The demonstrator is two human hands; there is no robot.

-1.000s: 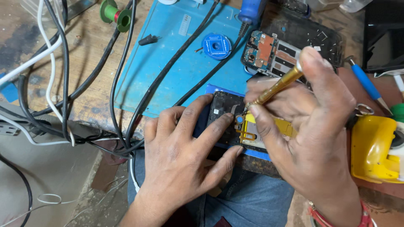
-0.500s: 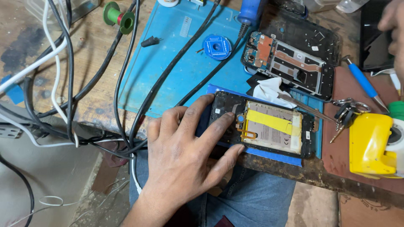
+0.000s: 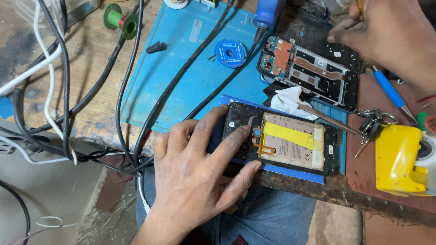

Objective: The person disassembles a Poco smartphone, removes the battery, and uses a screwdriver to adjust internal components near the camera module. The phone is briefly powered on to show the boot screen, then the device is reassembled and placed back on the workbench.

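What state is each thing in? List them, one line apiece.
Near phone: back off, yellow-taped battery exposed, lying flat.
Far phone: opened, circuit board bare.
Left hand: pressed flat on near phone's end.
Right hand: over the far phone, a thin tool's end showing above it.
Tweezers: lying loose.
Green spool: on its side.

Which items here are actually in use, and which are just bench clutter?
In use:
- left hand pressing on the opened phone
- right hand over the second phone frame

Lying about:
- green wire spool
- blue solder-wick reel
- tweezers
- keys
- yellow tool
- black cables
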